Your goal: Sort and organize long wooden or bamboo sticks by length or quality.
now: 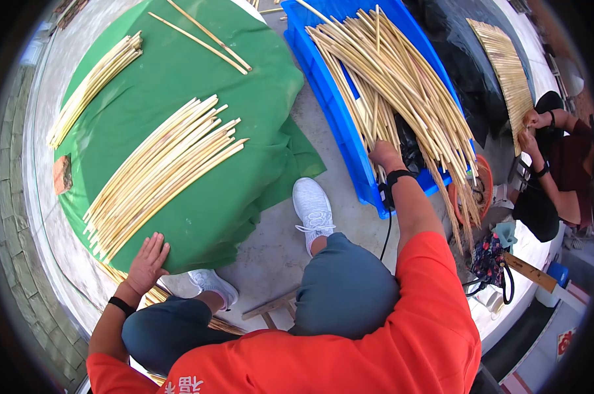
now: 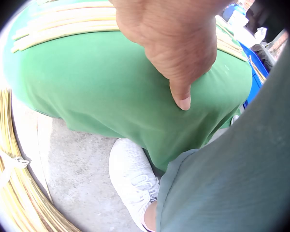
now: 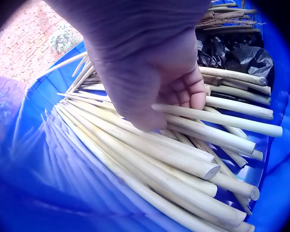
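Note:
My left hand (image 1: pixel 149 262) rests with spread fingers on the edge of the green cloth (image 1: pixel 205 226), just below a row of pale stalks (image 1: pixel 165 171). In the left wrist view its thumb points down onto the cloth. My right hand (image 1: pixel 387 157) reaches into the blue bin (image 1: pixel 339 134), among the near ends of piled stalks (image 1: pixel 402 72). The right wrist view shows this hand (image 3: pixel 154 82) with curled fingers and thumb round a pale stalk (image 3: pixel 232 122); other stalks lie beside and below it.
A smaller bundle (image 1: pixel 96 88), two separate stalks (image 1: pixel 201 41) and a brick piece (image 1: pixel 62 175) lie on the cloth. Black plastic (image 3: pixel 237 55) is in the bin. An orange basin (image 1: pixel 484 187) stands right of it. Another person holds a stalk mat (image 1: pixel 504 72) at the right.

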`<state>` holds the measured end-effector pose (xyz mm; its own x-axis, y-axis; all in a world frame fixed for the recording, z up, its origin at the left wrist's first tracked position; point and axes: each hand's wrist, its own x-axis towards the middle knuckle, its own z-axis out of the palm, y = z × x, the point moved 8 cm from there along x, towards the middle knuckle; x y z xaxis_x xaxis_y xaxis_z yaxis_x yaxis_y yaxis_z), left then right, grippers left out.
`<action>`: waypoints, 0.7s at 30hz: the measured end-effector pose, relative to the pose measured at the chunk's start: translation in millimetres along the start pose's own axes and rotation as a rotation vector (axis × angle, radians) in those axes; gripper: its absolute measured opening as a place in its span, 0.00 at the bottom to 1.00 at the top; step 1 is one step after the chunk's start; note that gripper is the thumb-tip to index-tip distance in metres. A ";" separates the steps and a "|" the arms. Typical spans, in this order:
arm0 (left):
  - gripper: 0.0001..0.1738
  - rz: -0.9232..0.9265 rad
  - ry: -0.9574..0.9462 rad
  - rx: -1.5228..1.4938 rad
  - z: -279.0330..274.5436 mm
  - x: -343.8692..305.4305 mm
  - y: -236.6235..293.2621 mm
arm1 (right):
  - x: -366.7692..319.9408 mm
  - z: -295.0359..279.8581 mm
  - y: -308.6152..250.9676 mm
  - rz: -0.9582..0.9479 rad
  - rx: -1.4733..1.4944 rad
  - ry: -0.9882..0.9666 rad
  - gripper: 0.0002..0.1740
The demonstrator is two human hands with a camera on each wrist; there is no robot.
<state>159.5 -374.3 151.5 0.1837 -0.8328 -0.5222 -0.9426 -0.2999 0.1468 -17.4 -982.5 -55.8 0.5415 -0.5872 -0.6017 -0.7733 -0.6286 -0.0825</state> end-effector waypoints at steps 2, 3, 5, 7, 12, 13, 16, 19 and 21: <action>0.52 -0.004 -0.001 0.002 -3.0 0.5 0.9 | 4.9 4.3 5.7 0.011 0.047 0.027 0.19; 0.52 -0.009 0.001 0.001 -3.2 0.0 0.1 | 7.3 5.1 9.2 0.025 0.094 0.054 0.20; 0.51 0.001 0.000 0.000 -2.4 0.3 0.9 | 13.6 9.1 12.5 -0.007 0.081 0.073 0.20; 0.52 -0.009 -0.007 0.001 -2.1 0.8 1.2 | 16.6 12.3 14.1 -0.010 0.038 0.044 0.20; 0.51 0.006 0.020 -0.001 -7.4 0.0 1.6 | 3.6 -11.4 27.2 -0.048 0.233 0.195 0.19; 0.51 -0.004 0.004 -0.001 -2.9 -0.4 -0.3 | -4.4 -23.8 29.6 -0.127 0.312 0.318 0.20; 0.52 -0.007 0.004 -0.007 0.2 -0.1 0.3 | -27.7 -39.9 50.5 -0.136 0.495 0.309 0.24; 0.54 -0.035 0.026 -0.021 2.1 2.4 -3.7 | -61.3 -47.1 64.2 -0.102 0.647 0.123 0.20; 0.55 -0.011 0.036 -0.022 -6.5 -2.2 0.8 | -93.1 -55.8 70.3 -0.071 0.692 0.085 0.17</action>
<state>160.1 -375.7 158.2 0.2045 -0.8457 -0.4930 -0.9341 -0.3191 0.1599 -103.8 -1000.4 38.8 0.6002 -0.6123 -0.5146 -0.7525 -0.2144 -0.6227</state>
